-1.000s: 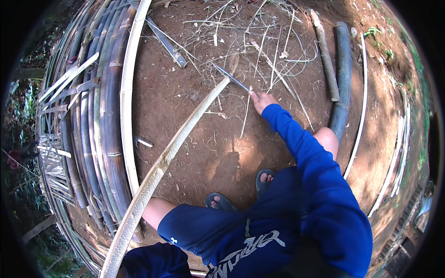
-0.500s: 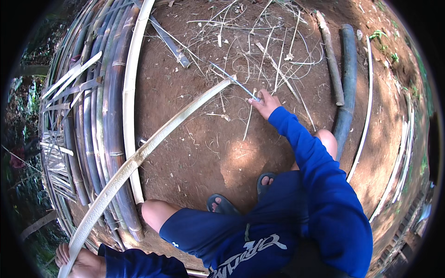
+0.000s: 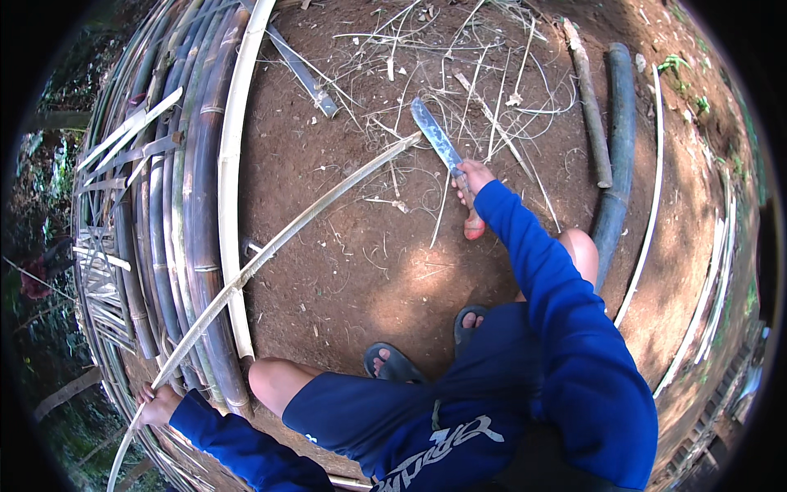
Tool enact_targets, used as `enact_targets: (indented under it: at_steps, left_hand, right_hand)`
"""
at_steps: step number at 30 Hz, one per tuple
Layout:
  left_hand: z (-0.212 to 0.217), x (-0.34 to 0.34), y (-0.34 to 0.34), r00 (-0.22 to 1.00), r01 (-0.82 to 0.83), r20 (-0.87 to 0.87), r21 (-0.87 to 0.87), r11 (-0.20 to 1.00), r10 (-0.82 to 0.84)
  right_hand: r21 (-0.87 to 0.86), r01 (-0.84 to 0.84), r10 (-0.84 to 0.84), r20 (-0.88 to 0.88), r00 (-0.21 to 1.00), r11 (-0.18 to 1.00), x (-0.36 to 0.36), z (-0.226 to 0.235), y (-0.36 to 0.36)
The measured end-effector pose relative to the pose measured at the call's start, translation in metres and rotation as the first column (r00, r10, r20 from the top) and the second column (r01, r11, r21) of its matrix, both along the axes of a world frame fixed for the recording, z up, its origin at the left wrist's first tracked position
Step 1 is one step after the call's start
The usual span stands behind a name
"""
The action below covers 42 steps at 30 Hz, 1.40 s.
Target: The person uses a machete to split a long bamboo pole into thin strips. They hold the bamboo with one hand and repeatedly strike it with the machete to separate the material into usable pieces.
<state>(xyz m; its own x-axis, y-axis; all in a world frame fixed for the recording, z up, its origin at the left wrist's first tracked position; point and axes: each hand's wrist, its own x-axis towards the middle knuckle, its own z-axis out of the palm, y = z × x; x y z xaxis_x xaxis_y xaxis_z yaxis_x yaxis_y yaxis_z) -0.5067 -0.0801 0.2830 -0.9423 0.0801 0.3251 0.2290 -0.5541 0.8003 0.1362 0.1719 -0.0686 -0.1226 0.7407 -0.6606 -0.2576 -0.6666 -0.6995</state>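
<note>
My left hand [image 3: 159, 403] is closed round a long pale bamboo strip [image 3: 283, 236] near its lower end. The strip slants up to the right across the bamboo stack, its narrow edge now facing up. In my right hand [image 3: 470, 180] is a machete [image 3: 437, 135], gripped by its handle, whose reddish butt points toward me. The machete's broad blade lies face up, pointing up and left, and the far tip of the strip reaches up close to it. I cannot tell whether blade and strip touch.
Dark bamboo poles [image 3: 205, 172] are stacked at the left, with a pale split length [image 3: 232, 164] along their edge. Thin shavings [image 3: 492, 90] litter the soil beyond my right hand. A stick [image 3: 587, 107] and a dark bamboo pole [image 3: 620, 139] lie at the right.
My left hand has moved up and turned the strip from its broad face onto its edge. My right hand has rolled the machete so the flat of its blade shows.
</note>
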Motion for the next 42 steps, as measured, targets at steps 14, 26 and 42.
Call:
enact_targets:
  at_steps: [14,26,42]
  left_hand:
    - [-0.082,-0.061,-0.006,0.902,-0.327,0.236,-0.171,0.929,0.361]
    - [-0.103,-0.084,-0.031,0.947,-0.229,0.192,-0.169,0.959,0.26]
    - [-0.099,-0.043,-0.007,0.923,-0.31,0.158,-0.228,0.923,0.35]
  right_hand:
    - [-0.026,-0.081,0.085,0.297,0.951,0.996,-0.014,-0.003,-0.012]
    - [-0.031,-0.093,0.098,0.273,0.957,0.995,-0.023,-0.002,-0.011]
    - [-0.059,0.036,-0.025,0.18,0.983,0.998,-0.047,-0.006,0.0]
